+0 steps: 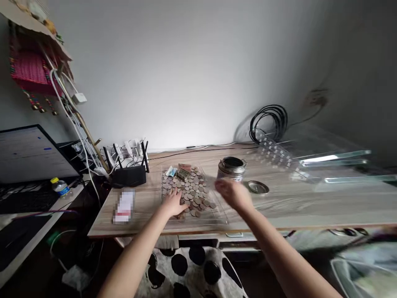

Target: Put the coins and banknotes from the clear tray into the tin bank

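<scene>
Many coins lie spread over a clear plastic sheet or tray on the wooden desk. A few folded banknotes rest among them at the back. My left hand is on the coins with its fingers spread. Just in front of a metal can with an open top is my right hand, its fingers curled together. Motion blur and the hand's own angle hide whatever is in it. A round metal lid lies on the desk to the right of the can.
A black router and a pixelated pale item stand left of the coins. Glass or acrylic panels and a coiled black cable occupy the right side. A laptop screen and a bottle are at far left.
</scene>
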The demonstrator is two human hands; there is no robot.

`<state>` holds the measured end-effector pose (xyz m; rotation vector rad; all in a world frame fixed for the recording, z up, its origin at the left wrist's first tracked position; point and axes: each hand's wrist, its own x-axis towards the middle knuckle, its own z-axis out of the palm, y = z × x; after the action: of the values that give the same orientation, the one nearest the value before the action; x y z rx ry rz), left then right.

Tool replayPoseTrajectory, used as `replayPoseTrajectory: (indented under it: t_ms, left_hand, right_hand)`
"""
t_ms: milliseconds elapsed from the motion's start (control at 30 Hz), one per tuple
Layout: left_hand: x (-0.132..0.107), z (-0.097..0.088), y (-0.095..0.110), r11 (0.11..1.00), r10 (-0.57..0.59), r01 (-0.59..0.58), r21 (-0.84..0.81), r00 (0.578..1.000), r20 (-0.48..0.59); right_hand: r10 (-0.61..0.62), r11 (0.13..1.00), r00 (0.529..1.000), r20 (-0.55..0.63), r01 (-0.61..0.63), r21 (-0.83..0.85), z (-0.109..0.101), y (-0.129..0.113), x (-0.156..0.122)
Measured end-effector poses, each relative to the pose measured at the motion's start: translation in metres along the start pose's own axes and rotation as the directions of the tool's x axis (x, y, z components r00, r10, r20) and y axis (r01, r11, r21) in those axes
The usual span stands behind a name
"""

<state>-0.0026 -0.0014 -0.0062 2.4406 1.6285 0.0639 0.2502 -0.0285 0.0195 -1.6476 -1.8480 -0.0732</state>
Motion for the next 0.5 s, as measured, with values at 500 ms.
replayPoseTrajectory:
  t_ms: [500]
  left_hand:
    - [0.0, -0.003, 0.002, 0.997, 0.062, -0.068, -0.043, 0.99, -0.13]
  right_hand:
    - [0.25, 0.919, 0.95, 0.184, -0.174, -0.353, 0.016, 0.169, 0.011]
